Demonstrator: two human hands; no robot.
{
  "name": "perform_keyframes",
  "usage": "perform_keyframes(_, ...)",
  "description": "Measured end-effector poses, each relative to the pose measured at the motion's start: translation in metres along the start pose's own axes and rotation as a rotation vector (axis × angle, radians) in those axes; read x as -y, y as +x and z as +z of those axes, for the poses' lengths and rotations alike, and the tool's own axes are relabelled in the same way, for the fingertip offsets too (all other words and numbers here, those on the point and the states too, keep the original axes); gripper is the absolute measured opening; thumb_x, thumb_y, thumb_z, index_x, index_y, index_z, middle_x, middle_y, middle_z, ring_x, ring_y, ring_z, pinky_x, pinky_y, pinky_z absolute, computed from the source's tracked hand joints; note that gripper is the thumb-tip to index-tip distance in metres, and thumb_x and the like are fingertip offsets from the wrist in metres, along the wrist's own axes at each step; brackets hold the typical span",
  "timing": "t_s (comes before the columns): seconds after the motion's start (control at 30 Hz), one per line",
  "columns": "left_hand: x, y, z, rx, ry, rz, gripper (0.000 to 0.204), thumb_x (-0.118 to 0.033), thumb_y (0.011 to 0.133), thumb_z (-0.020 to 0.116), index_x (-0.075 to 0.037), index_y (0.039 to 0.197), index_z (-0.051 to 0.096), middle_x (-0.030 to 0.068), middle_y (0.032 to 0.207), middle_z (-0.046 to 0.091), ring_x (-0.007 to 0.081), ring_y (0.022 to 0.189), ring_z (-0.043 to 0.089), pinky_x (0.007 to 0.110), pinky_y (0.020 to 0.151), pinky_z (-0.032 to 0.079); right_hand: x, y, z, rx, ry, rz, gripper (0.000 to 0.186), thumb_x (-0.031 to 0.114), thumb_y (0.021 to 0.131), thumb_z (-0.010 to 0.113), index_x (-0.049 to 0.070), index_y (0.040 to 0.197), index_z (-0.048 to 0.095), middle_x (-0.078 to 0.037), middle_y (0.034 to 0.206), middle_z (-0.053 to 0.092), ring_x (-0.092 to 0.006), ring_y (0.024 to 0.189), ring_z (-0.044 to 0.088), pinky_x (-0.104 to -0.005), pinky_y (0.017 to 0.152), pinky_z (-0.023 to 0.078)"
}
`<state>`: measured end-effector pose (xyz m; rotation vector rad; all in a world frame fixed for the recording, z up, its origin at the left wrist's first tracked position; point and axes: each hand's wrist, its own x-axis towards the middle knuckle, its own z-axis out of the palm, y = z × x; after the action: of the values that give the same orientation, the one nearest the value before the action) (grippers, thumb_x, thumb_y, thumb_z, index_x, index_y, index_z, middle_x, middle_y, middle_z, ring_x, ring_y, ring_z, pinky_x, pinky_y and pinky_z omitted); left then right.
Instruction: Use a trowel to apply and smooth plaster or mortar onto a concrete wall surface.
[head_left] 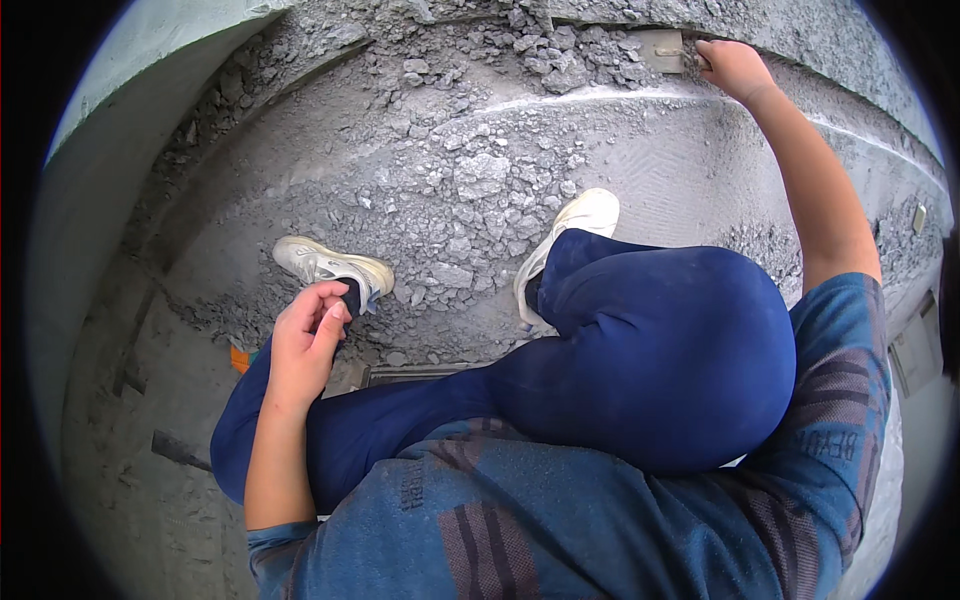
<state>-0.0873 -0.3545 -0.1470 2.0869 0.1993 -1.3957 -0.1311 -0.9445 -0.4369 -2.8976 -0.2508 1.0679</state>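
Rubble of grey broken mortar point(470, 200) is lying mostly uncleared at twelve o'clock; right hand point(735, 68) is gripping a flat metal trowel point(665, 50) there, left hand point(305, 340) resting loosely curled, empty.

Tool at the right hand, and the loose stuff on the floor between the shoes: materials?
Trowel blade by the right hand: flat, pale grey, smooth sheet, likely metal; its handle is hidden under the hand. Rubble: grey, matte, angular chunks with dust, looks like broken mortar or concrete. Shoes: white, dust-coated, probably synthetic or leather uppers.
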Motion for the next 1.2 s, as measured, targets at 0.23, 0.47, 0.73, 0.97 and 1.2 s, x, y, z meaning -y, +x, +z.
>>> perform_keyframes(0.23,-0.003,0.002,0.001,0.006,-0.011,0.038,0.022,-0.013,0.097,0.054,0.001,0.113,0.059,0.0011,0.084,0.059,0.0066,0.069,0.053,0.022,0.063,0.044,0.084,0.029,-0.005,0.054,0.128,-0.048,0.019,0.021,0.081,0.067,0.008,0.094,0.061,-0.013,0.089,0.068,-0.0334,0.088,0.066,-0.045,0.079,0.053)
perform_keyframes(0.47,0.001,0.0,-0.002,-0.037,-0.084,-0.005,0.021,-0.01,0.095,0.056,0.002,0.111,0.059,0.0018,0.084,0.06,0.007,0.071,0.054,0.023,0.065,0.046,0.169,0.057,-0.02,-0.011,0.288,-0.112,0.021,0.024,0.081,0.067,0.007,0.094,0.064,-0.014,0.091,0.069,-0.0333,0.093,0.066,-0.0442,0.083,0.052)
perform_keyframes(0.73,-0.001,-0.007,-0.004,0.005,0.046,0.111,0.021,-0.01,0.096,0.053,0.001,0.114,0.058,0.0013,0.084,0.058,0.0071,0.07,0.052,0.022,0.064,0.044,0.164,0.038,-0.042,-0.098,0.533,-0.044,0.021,0.021,0.077,0.064,0.005,0.091,0.064,-0.018,0.084,0.066,-0.0348,0.084,0.064,-0.0444,0.077,0.05)
perform_keyframes(0.97,-0.024,-0.009,-0.006,0.043,0.158,0.228,0.022,-0.012,0.095,0.055,0.002,0.112,0.058,0.0018,0.083,0.058,0.0079,0.07,0.053,0.022,0.064,0.046,0.102,0.035,-0.19,-0.243,0.529,0.134,0.022,0.023,0.072,0.067,0.003,0.078,0.061,-0.02,0.071,0.063,-0.0326,0.066,0.061,-0.0444,0.064,0.048)
perform_keyframes(1.2,-0.034,-0.011,-0.012,0.051,0.156,0.241,0.022,-0.012,0.093,0.06,0.002,0.11,0.061,0.0037,0.086,0.061,0.0097,0.074,0.055,0.024,0.068,0.046,0.053,-0.047,-0.1,-0.129,0.153,0.081,0.015,0.008,0.073,0.062,0.001,0.084,0.054,-0.019,0.076,0.06,-0.0394,0.078,0.06,-0.0489,0.071,0.047)
